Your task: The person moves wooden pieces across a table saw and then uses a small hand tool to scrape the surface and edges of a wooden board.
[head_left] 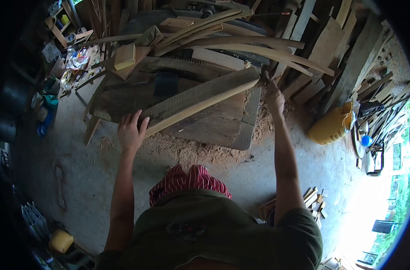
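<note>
A long, thick wooden beam (pixel 205 96) lies slantwise over the worktable (pixel 218 126), its far end up to the right. My left hand (pixel 132 130) rests on the beam's near left end, fingers spread over its edge. Beyond the beam's far right end is my right hand (pixel 274 95), apart from the front face, with a finger stretched toward a dark part at the table's corner. Whether that hand touches or holds something there is too dark to tell. A dark square plate (pixel 166 84) shows on the tabletop behind the beam.
Curved wooden strips (pixel 259 42) and a small block (pixel 125 56) lie at the table's back. Sawdust (pixel 191 150) covers the floor at its front edge. A yellow sack (pixel 332 126) stands right, near leaning boards (pixel 322 49). Wood offcuts (pixel 314 200) lie at lower right.
</note>
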Motion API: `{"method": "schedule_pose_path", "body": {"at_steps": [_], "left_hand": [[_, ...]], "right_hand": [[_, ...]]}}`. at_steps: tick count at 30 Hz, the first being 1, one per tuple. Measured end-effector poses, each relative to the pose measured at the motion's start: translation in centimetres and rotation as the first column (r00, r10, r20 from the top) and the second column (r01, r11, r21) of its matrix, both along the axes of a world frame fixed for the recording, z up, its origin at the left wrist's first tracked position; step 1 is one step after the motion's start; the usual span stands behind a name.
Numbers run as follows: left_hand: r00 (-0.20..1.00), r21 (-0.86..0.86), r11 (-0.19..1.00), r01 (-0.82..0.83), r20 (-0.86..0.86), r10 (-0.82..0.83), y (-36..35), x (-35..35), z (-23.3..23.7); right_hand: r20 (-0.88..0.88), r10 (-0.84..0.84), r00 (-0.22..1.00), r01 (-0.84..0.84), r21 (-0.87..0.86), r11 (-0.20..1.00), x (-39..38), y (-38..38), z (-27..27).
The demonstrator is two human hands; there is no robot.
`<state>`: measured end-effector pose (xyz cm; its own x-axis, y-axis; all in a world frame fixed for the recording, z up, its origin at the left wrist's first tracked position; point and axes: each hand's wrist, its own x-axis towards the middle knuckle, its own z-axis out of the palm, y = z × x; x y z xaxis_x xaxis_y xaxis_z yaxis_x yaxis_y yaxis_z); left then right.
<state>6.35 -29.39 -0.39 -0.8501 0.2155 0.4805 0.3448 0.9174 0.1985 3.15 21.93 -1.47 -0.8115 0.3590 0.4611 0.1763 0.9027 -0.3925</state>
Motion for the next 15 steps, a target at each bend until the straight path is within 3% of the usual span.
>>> {"method": "schedule_pose_path", "body": {"at_steps": [1,2,3,5,6,7,8,9,11,12,14,15], "left_hand": [[1.000,0.005,1.000,-0.001,-0.003,0.001,0.1,-0.2,0.2],[1.000,0.008,1.000,-0.002,0.003,0.002,0.2,-0.1,0.3],[1.000,0.006,1.000,0.000,0.009,0.000,0.2,0.1,0.3],[1.000,-0.007,1.000,0.002,0.015,-0.002,0.1,0.0,0.2],[1.000,-0.002,1.000,0.015,0.006,-0.015,0.0,-0.1,0.1],[1.000,0.011,1.000,0.020,-0.001,-0.020,0.0,0.0,0.0],[1.000,0.010,1.000,0.013,0.000,-0.013,0.0,0.2,0.1],[1.000,0.001,1.000,0.004,0.012,-0.004,0.1,0.3,0.2],[1.000,-0.004,1.000,-0.013,0.016,0.013,0.2,-0.2,0.6],[1.000,0.002,1.000,-0.013,0.001,0.013,0.3,-0.3,0.5],[1.000,-0.002,1.000,-0.009,0.018,0.009,0.4,0.4,0.0],[1.000,-0.006,1.000,-0.008,0.023,0.008,0.3,0.3,0.0]], "right_hand": [[-0.084,0.097,0.992,-0.102,-0.052,0.993,-0.7,-0.4,-1.9],[-0.013,0.124,0.992,-0.125,-0.017,0.992,0.1,-3.2,-1.3],[0.166,0.202,0.965,-0.214,0.058,0.975,1.2,-6.0,0.2],[0.205,0.299,0.932,-0.314,0.047,0.948,2.0,-7.8,1.2],[0.280,0.069,0.957,-0.175,0.371,0.912,-0.1,-4.4,-3.2],[0.274,-0.169,0.947,-0.061,0.667,0.743,-2.1,0.1,-7.4],[0.183,-0.137,0.973,0.012,0.560,0.829,-1.2,1.1,-4.0],[0.276,-0.043,0.960,0.077,-0.112,0.991,0.0,1.0,0.4],[0.105,-0.013,0.994,0.031,-0.171,0.985,1.2,-1.0,2.3],[0.079,0.088,0.993,-0.081,-0.095,0.992,0.8,-2.1,1.9],[0.158,0.267,0.951,-0.274,0.024,0.961,2.2,-5.7,2.5],[0.166,0.269,0.949,-0.274,0.013,0.962,1.9,-4.8,1.5]]}}
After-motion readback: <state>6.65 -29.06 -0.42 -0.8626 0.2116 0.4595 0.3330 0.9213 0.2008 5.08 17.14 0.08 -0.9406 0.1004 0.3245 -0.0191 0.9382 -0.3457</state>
